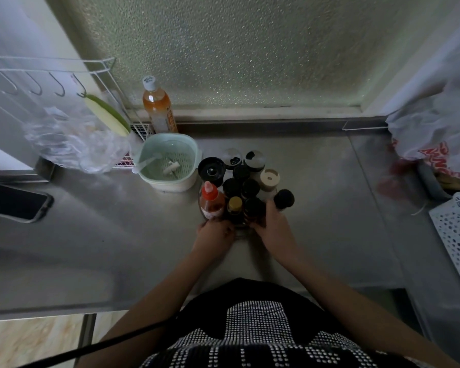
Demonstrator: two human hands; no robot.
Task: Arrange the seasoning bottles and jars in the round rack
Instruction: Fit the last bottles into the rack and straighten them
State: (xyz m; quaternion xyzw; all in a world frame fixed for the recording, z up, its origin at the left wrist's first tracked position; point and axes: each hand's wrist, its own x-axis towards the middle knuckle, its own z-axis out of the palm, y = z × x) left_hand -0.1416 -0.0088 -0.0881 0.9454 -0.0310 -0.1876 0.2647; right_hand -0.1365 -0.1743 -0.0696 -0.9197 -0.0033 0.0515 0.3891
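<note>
The round rack [241,229] stands at the middle of the steel counter, packed with several seasoning bottles and jars. A red-capped sauce bottle [210,199] is at its front left, a gold-capped dark bottle [234,205] in front, dark-lidded jars [250,187] behind, and a beige-lidded jar [269,179] at the right. A black-capped bottle [284,198] stands at the rack's right edge. My left hand [214,232] grips the rack's front left rim. My right hand [272,229] grips its front right side, fingers against the bottles there.
A mint green strainer bowl [168,163] sits just left of the rack, an orange drink bottle [158,107] behind it. A phone [15,203] lies far left. A wire shelf [51,83] hangs at left. A plastic bag [436,134] and white perforated basket [457,235] are at right.
</note>
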